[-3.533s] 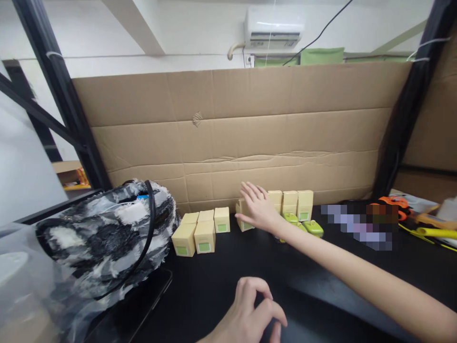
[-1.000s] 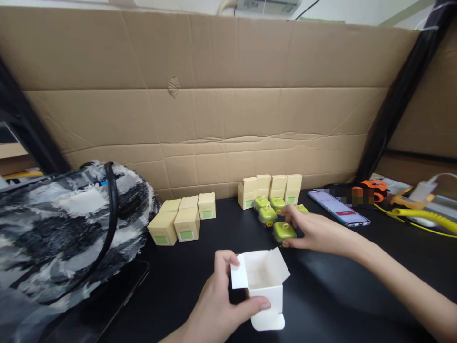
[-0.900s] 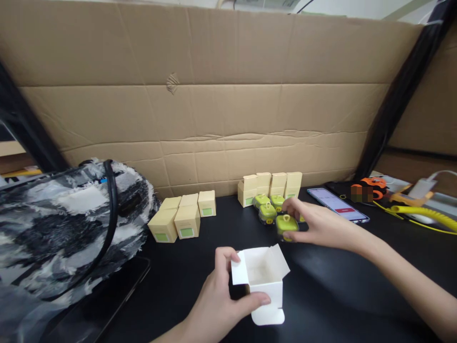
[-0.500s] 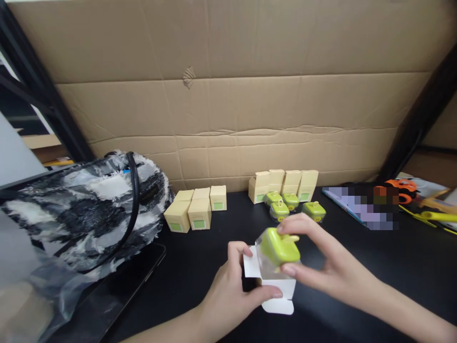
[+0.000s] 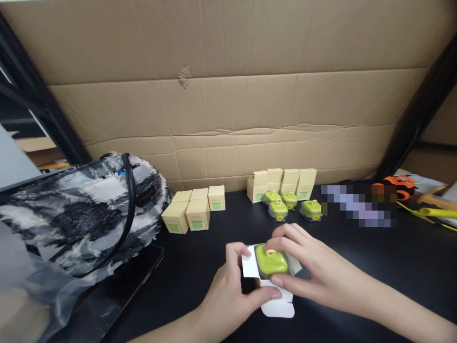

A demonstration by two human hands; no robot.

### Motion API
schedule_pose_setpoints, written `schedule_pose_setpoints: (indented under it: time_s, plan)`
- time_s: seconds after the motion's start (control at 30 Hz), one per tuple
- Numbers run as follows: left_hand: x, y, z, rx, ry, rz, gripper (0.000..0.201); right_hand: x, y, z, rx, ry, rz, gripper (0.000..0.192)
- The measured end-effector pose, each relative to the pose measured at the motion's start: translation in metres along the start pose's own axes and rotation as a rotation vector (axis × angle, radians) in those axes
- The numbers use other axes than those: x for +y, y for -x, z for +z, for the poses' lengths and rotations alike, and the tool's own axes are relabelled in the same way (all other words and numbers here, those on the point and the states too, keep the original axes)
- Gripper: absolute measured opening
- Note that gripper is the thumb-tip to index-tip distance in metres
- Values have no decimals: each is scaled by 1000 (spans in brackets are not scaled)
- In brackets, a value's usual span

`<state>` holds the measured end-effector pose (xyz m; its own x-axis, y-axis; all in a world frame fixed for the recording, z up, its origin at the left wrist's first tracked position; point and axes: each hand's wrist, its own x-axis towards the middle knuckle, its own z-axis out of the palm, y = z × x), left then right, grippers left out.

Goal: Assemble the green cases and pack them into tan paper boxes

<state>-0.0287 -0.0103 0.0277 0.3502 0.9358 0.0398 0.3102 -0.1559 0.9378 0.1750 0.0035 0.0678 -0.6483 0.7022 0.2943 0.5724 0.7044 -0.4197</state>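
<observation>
Now the left hand [image 5: 228,297] grips a small white carton [image 5: 273,297] from its left side, thumb across the front wall, fingers curled behind the open top flap. Carton stands upright on the black tabletop [image 5: 374,267], mouth up, bottom tab sticking out toward the camera.

Right hand [image 5: 314,274] holds a green-lidded case [image 5: 271,259] between fingertips at its far edge and thumb at its near edge, a closed pinch. Case sits right in the carton mouth, partly sunk in, lid and its small yellow loop showing above the rim. So it lies between both hands: left hand just beside it on the carton, right hand touching it from above and from the right.

Behind, well apart from the hands, four more green cases [image 5: 278,209] lie loose on the table in front of a row of upright beige boxes [image 5: 282,183]. A second cluster of beige boxes [image 5: 193,212] sits further left. Both groups stand close to the cardboard backing [image 5: 228,95].

Far left, a black-and-white fuzzy bag [image 5: 82,214] with a black strap rests on the table, clear plastic wrap [image 5: 21,295] at the lower corner. Far right, an orange tool [image 5: 398,183] and a yellow cable [image 5: 437,213], beside a blurred-out patch.
</observation>
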Motion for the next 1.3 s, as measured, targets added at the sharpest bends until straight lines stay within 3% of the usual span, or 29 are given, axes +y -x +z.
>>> schedule_pose_setpoints:
  time_s: [0.17,0.27,0.37,0.43,0.47,0.57,0.67,0.73,0.83,0.97,1.07,1.13,1.2,1.3]
  plan:
    - [-7,-2,0,33,35,89,55,0,2,-2,-23,17,7,15]
    - [-15,-3,-2,44,13,243,57,1,3,-4,-13,13,6,12]
    - [-22,-3,-3,141,35,476,42,5,4,-5,126,-11,-23,17]
    - [-24,-3,-4,241,35,557,28,7,5,-6,265,5,-69,9]
    - [-24,-3,-4,253,14,571,23,8,5,-6,313,28,-96,18]
    - [-20,-2,-7,144,-125,593,21,8,5,-8,312,67,-154,35]
    - [-15,-2,-10,40,-218,630,24,5,3,-12,155,-38,-172,31]
    - [-14,-3,-10,24,-231,627,24,3,1,-17,36,-91,-203,34]
    - [-18,-5,-8,40,-228,613,23,2,2,-21,-43,-51,-253,57]
    - [-25,-8,-7,35,-183,652,34,6,8,-14,140,11,-278,58]
    - [-24,-8,-8,-25,-96,631,44,9,8,-3,300,-103,-244,28]
    - [-19,-6,-7,-50,-82,562,37,11,5,3,377,-200,-147,15]
    - [-15,-4,-6,-16,-69,476,31,13,1,8,402,-305,-21,20]
    - [-16,-4,-2,39,-22,435,44,18,-7,16,343,-483,147,31]
